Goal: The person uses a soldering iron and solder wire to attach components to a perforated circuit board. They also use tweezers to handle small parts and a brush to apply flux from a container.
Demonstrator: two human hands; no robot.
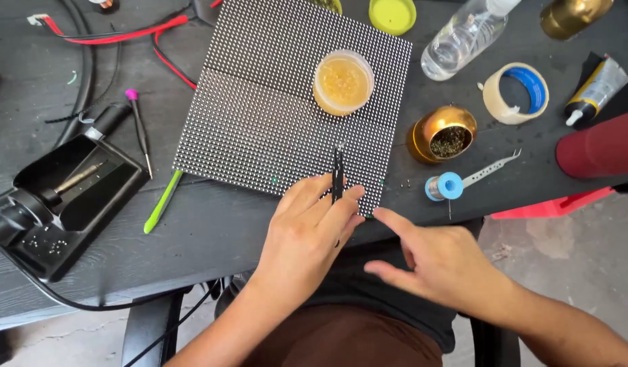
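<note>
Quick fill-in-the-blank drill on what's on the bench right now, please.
1. The left hand holds black ____ over the dotted panel.
2. The right hand has its forefinger at the panel's near ____ corner.
3. The tub of amber paste stands on the ____.
4. The soldering iron rests in its black stand, to the panel's ____.

Missing words: tweezers; right; panel; left

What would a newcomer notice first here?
Likely the square dotted panel mid-table, with a tub of amber paste sitting on it. At the panel's near edge the left hand holds black tweezers tip-up, while the right hand points a finger at the panel's near corner. The gold pot stands just right of the panel.
</note>
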